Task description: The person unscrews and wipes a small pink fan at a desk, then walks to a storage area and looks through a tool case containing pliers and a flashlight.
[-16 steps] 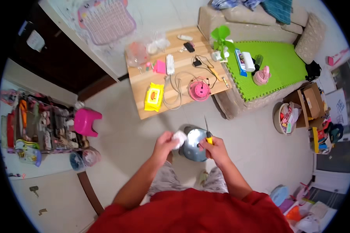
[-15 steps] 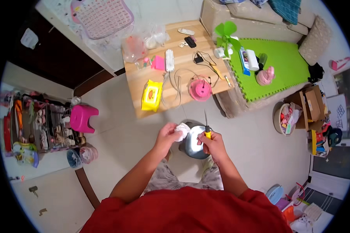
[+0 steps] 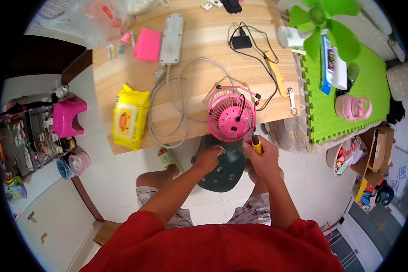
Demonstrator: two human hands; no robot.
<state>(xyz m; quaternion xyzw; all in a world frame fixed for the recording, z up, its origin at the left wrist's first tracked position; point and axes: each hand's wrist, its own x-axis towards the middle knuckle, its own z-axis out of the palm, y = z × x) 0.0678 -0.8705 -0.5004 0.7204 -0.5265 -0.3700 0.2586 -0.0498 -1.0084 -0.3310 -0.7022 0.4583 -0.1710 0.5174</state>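
Head view, looking down on a seated person at a wooden table (image 3: pixel 122 77). A small pink desk fan (image 3: pixel 231 119) lies grille-up at the table's near edge, just above the person's knees, so that its face is open to work from above. The right hand (image 3: pixel 263 156) is closed around the yellow handle of a screwdriver (image 3: pixel 253 136), whose shaft slants up and leftward so that the tip meets the fan's face near the hub; the upright hold appears suited to pressing down on a fastener. The left hand (image 3: pixel 209 156) rests at the fan's lower rim with fingers curled; it seems to steady the housing, though whether it pinches anything cannot be told. A grey cable (image 3: pixel 177 113) loops from a white power strip (image 3: pixel 171 31) past the fan, and a yellow wipes packet (image 3: pixel 130 117) lies to the left. A dark round stool seat (image 3: pixel 226 170) shows between the forearms, largely covered by them. The screwdriver tip and any screw are too small to make out.
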